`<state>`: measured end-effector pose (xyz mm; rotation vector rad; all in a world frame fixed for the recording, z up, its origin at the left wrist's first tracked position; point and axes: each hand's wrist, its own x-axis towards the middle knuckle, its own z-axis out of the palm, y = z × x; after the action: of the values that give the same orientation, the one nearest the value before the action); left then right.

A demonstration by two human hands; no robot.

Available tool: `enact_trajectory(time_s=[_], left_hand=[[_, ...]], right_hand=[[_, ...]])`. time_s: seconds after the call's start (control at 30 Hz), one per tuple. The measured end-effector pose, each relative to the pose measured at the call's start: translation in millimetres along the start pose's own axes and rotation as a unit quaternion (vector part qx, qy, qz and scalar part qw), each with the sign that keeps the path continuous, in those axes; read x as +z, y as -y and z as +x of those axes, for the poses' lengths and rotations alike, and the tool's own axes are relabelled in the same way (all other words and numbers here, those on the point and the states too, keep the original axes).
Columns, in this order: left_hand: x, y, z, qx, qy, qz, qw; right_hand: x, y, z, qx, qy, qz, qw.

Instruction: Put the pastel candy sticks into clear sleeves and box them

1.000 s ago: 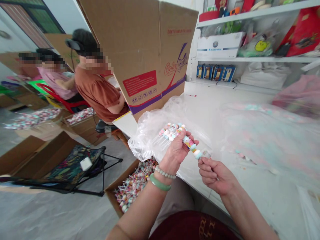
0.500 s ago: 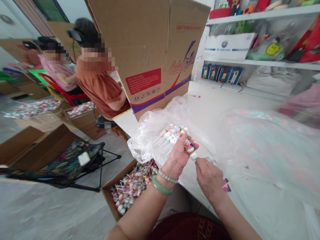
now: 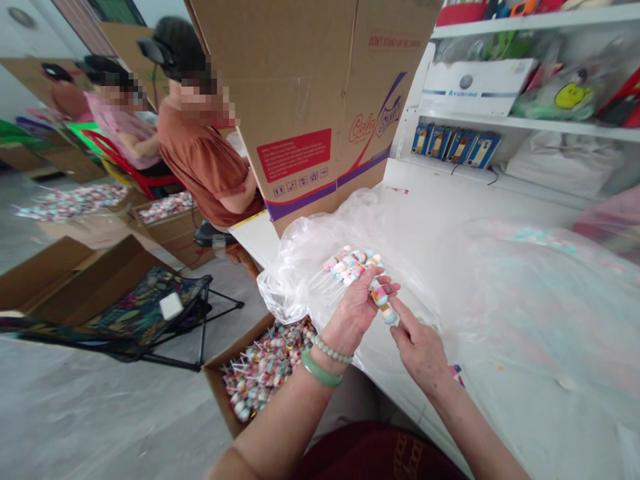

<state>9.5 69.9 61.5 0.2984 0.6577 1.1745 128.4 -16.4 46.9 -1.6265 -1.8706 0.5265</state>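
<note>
My left hand (image 3: 356, 303) is closed around a marshmallow stick (image 3: 382, 300), a row of pastel blue, pink and white pieces with a patterned label around it. Its lower end points toward my right hand (image 3: 420, 347), whose thumb and index finger are at that end, one on each side. Just beyond my left hand, several similar marshmallow sticks (image 3: 345, 263) lie side by side on a clear plastic bag (image 3: 295, 267), their white sticks pointing left.
Below the table edge stands a carton of wrapped sweets (image 3: 260, 373). A tall cardboard box (image 3: 300, 87) rises behind the bag. Plastic-covered pastel pieces (image 3: 565, 287) cover the right of the white table (image 3: 440, 233). A folding chair (image 3: 150, 313) and seated co-workers (image 3: 205, 153) are at left.
My right index finger has straightened and moved up alongside the lower end of the marshmallow stick. The left hand keeps its hold. The view has shifted slightly.
</note>
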Motion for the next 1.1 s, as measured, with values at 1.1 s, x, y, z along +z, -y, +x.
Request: enact_trajectory(time_s=[1.1], left_hand=[[-9.5,-1.8,-8.0,-0.026,0.184,0.045,0.982]], right_hand=[[-9.1,-21.5,20.1,0.296,0.256,0.728,0.563]])
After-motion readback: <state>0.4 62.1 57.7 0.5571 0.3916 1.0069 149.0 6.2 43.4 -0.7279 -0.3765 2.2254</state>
